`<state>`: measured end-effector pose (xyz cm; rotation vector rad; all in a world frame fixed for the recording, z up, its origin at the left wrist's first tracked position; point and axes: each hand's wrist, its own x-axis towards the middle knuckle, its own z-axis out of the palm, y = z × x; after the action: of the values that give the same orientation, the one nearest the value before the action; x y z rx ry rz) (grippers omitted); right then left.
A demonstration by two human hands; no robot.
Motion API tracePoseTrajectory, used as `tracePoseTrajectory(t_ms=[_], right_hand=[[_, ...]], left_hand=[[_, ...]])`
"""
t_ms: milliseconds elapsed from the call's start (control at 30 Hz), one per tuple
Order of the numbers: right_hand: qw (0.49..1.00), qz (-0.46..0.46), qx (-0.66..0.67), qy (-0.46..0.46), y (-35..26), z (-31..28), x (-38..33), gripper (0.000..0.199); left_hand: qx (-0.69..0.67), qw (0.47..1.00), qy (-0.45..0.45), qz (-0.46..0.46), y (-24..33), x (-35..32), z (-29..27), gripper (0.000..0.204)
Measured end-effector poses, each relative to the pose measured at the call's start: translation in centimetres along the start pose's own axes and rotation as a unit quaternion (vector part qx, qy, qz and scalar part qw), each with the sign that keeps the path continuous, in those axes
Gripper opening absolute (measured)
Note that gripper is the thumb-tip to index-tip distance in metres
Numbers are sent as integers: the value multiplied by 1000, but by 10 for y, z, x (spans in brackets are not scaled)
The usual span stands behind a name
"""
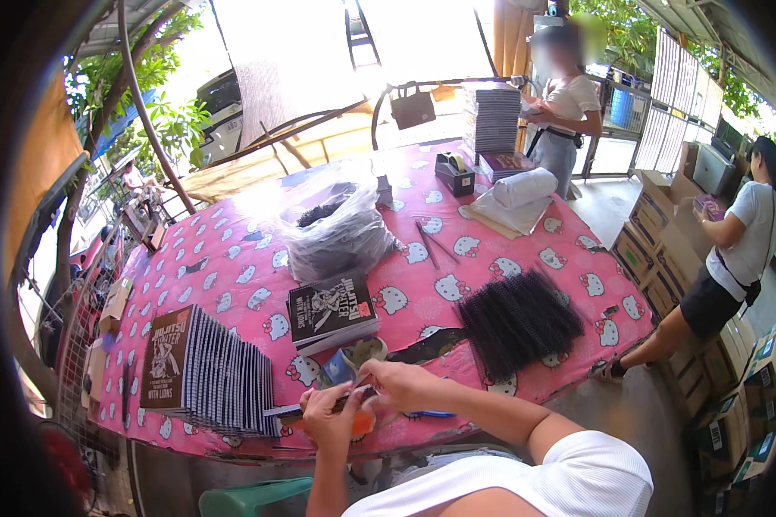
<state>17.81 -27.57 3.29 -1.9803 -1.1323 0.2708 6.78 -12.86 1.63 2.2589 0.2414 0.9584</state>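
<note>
Near the table's front edge, my left hand (pixel 328 417) is closed around a thin book (pixel 283 413), seen nearly edge-on. My right hand (pixel 395 384) meets it at the book's far end, its fingers pinched on the dark edge; any coil there is too small to make out. Left of my hands stands a long leaning row of spiral-bound notebooks (pixel 207 370) with dark brown covers. Just beyond my hands lies a short stack of similar books (pixel 333 310). To the right is a heap of black plastic binding coils (pixel 522 323).
A clear plastic bag (pixel 336 233) with black coils sits mid-table on the pink cloth (pixel 241 258). Behind it are a tape dispenser (pixel 454 175) and a tall notebook stack (pixel 494 121). Two people stand beyond the table and at right, near cardboard boxes (pixel 660 228). A green stool (pixel 254 497) is below.
</note>
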Motion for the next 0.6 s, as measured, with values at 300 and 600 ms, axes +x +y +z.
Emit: tracePoseTrajectory(t_ms=[300, 600], right_hand=[[990, -80, -113, -2, 3, 4, 2, 24], [988, -92, -105, 60, 5, 8, -1, 17]], left_hand=[[-19, 999, -19, 43, 0, -5, -3, 11], [-4, 1000, -9, 28, -3, -4, -2, 9]])
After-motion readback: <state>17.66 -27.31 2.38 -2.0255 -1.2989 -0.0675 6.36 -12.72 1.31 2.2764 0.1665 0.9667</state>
